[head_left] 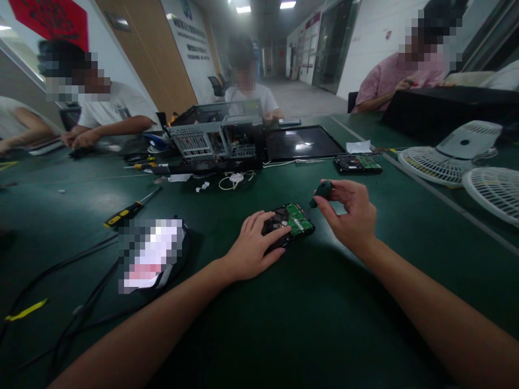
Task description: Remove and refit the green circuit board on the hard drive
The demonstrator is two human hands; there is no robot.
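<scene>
My left hand (254, 246) lies spread across the hard drive (298, 220) beneath it; my right hand (353, 213) pinches a screwdriver (323, 190), its shaft slanting toward the drive, right of my left fingertips.

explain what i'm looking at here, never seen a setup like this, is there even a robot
No robot here: these are a person's two bare hands, seen by a camera worn on that person's head, looking forward and down. The left hand rests on a hard drive with a green circuit board. The right hand holds a green-handled screwdriver, its shaft angled down to the drive's edge; whether the tip touches is too small to tell. Around them on the green table lie a yellow-and-black screwdriver, an opened computer case and a second drive. Other people sit beyond.
</scene>
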